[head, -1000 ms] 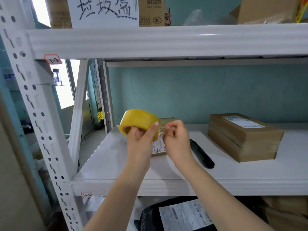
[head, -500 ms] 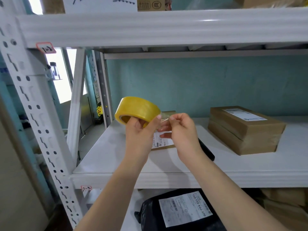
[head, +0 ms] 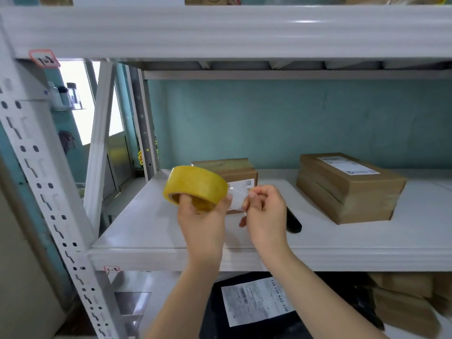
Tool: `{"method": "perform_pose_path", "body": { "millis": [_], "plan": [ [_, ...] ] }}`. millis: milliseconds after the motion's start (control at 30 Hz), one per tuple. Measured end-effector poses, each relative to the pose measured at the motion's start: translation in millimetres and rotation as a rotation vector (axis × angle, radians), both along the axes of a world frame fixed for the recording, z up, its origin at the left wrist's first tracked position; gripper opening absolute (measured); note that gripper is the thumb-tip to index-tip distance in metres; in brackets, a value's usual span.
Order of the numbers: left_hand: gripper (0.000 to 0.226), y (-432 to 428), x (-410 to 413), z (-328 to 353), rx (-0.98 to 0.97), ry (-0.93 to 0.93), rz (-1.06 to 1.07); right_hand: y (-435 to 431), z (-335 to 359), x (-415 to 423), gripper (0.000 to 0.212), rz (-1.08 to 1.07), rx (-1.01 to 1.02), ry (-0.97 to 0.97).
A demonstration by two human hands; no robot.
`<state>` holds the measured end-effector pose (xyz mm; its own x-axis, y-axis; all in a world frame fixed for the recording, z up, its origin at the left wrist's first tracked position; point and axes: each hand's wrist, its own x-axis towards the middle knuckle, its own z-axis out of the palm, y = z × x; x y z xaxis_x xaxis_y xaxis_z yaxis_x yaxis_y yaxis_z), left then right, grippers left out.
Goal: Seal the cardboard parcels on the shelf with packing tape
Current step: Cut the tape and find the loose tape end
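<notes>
My left hand (head: 203, 218) grips a yellow roll of packing tape (head: 195, 185), held up in front of the white shelf (head: 367, 243). My right hand (head: 265, 211) pinches the loose clear end of the tape, a short strip stretched between roll and fingers. Behind the roll a small cardboard parcel (head: 234, 168) with a white label sits on the shelf, partly hidden. A larger flat cardboard parcel (head: 347, 187) with a label lies to the right.
A black utility knife (head: 293, 222) lies on the shelf just right of my right hand. A black mailer bag (head: 259, 307) and brown boxes (head: 411, 297) sit on the level below. Steel uprights (head: 49, 182) stand at the left, another shelf overhead.
My right hand has drawn the tape end a little away from the roll, so a short strip now shows. The view has shifted, and more of the small parcel appears behind the roll.
</notes>
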<state>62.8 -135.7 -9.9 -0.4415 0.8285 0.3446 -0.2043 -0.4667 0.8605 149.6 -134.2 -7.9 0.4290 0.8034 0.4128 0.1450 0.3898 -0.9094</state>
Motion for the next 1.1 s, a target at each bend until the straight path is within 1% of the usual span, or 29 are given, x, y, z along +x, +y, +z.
{"method": "perform_pose_path", "body": {
  "millis": [67, 100, 133, 167, 233, 267, 300, 367, 467, 567, 633, 700, 800, 867, 933, 1033, 1100],
  "plan": [
    [0.017, -6, 2, -1, -0.061, -0.201, -0.088, 0, -4, 8, 0.02, 0.022, -0.066, 0.012],
    [0.014, -9, 3, -3, -0.084, -0.267, -0.083, 1, -7, 11, 0.019, 0.038, -0.112, -0.004],
    [0.016, -10, 3, -8, -0.091, -0.259, -0.026, 0, -11, 13, 0.017, 0.061, -0.158, -0.036],
    [0.024, -11, 3, -14, -0.1, -0.19, 0.061, 0, -15, 13, 0.016, 0.088, -0.2, -0.07],
    [0.036, -9, 2, -24, -0.146, 0.048, 0.254, 2, -19, 15, 0.016, 0.157, -0.281, -0.099],
    [0.035, -6, -1, -29, -0.173, 0.153, 0.329, 5, -17, 16, 0.017, 0.198, -0.338, -0.114],
    [0.033, -4, -3, -32, -0.198, 0.219, 0.369, 9, -15, 17, 0.018, 0.233, -0.402, -0.144],
    [0.036, 3, -11, -33, -0.236, 0.326, 0.422, 21, -10, 17, 0.021, 0.296, -0.499, -0.253],
    [0.042, 13, -23, -35, -0.231, 0.551, 0.492, 36, -8, 7, 0.021, 0.335, -0.506, -0.495],
    [0.039, 23, -31, -36, -0.258, 0.733, 0.514, 48, -11, -2, 0.022, 0.288, -0.512, -0.769],
    [0.032, 27, -32, -34, -0.26, 0.884, 0.513, 51, -13, -5, 0.023, 0.265, -0.514, -0.91],
    [0.03, 30, -30, -32, -0.257, 1.008, 0.503, 49, -16, -7, 0.023, 0.225, -0.474, -1.025],
    [0.033, 32, -27, -34, -0.253, 1.101, 0.505, 42, -21, -8, 0.022, 0.134, -0.385, -1.194],
    [0.037, 33, -26, -37, -0.252, 1.136, 0.509, 41, -23, -8, 0.021, 0.092, -0.346, -1.258],
    [0.039, 33, -26, -40, -0.263, 1.147, 0.495, 40, -25, -8, 0.024, 0.065, -0.328, -1.247],
    [0.045, 34, -25, -44, -0.303, 1.151, 0.422, 39, -29, -4, 0.033, 0.017, -0.286, -1.173],
    [0.053, 36, -25, -48, -0.317, 1.145, 0.374, 37, -30, 4, 0.032, -0.012, -0.271, -1.116]
  ]
}}
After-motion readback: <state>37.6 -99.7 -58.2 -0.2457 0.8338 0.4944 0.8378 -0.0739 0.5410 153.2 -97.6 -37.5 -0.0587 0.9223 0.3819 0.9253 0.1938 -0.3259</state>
